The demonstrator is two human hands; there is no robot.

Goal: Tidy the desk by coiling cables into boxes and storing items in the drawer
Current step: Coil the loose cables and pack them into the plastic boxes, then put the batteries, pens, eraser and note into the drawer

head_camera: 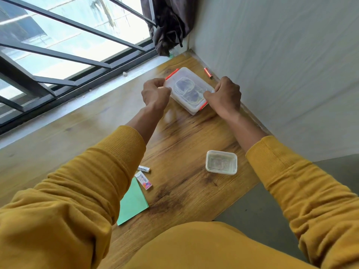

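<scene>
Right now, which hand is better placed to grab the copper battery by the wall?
Right hand: it grips the box end nearest the battery. Left hand holds the far end, with the box between.

The desk [180,133] is wood-grain laminate, smooth with a soft sheen. The box [189,90] is cloudy translucent plastic with 4 orange plastic clips, and the coiled cables show dimly through its lid. The tub [221,162] is clearer, glossy plastic. The battery [208,73] by the wall has a shiny coppery metallic skin. The green sheet [134,202] looks like matt paper. The sleeves [77,191] are mustard knit cloth with ribbed cuffs. The window bars [58,22] are dark painted metal, and the curtain [171,22] is limp dark cloth.
</scene>
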